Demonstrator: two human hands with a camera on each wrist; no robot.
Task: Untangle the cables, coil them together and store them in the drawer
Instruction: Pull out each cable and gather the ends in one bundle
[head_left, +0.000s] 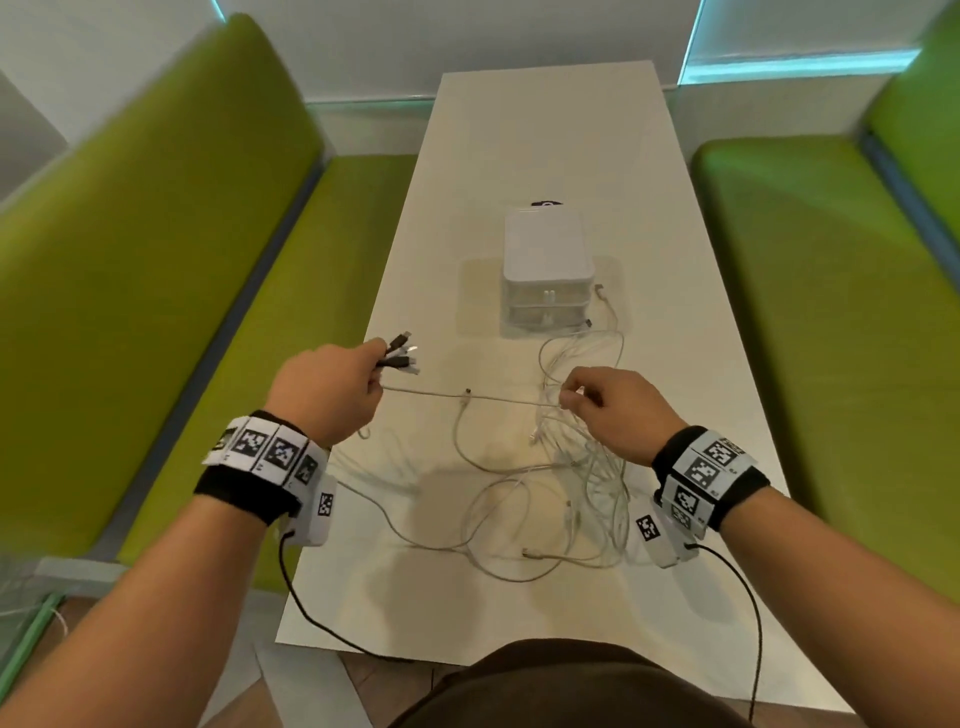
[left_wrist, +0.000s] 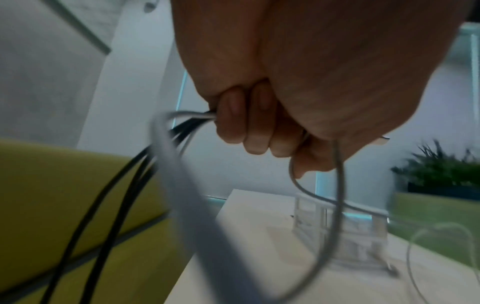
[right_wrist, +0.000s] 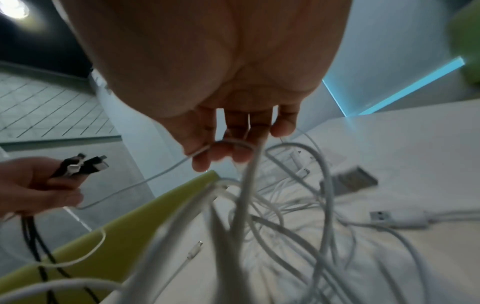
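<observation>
- The left hand (head_left: 324, 391) is curled tight around a bunch of cable ends (head_left: 399, 352).
- The right hand (head_left: 612, 406) pinches one white cable (head_left: 467, 396) stretched between both hands.
- The tangled cables (head_left: 545, 499) lie on the table (head_left: 675, 291), under the hands.
- The drawer box (head_left: 547, 270) stands past them.

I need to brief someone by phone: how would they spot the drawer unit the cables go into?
Start at the long white table between the green benches. The drawer unit stands near its middle, just beyond the cables. It is the only boxy thing there: small, translucent white, two stacked drawers facing the person, both closed.
</observation>
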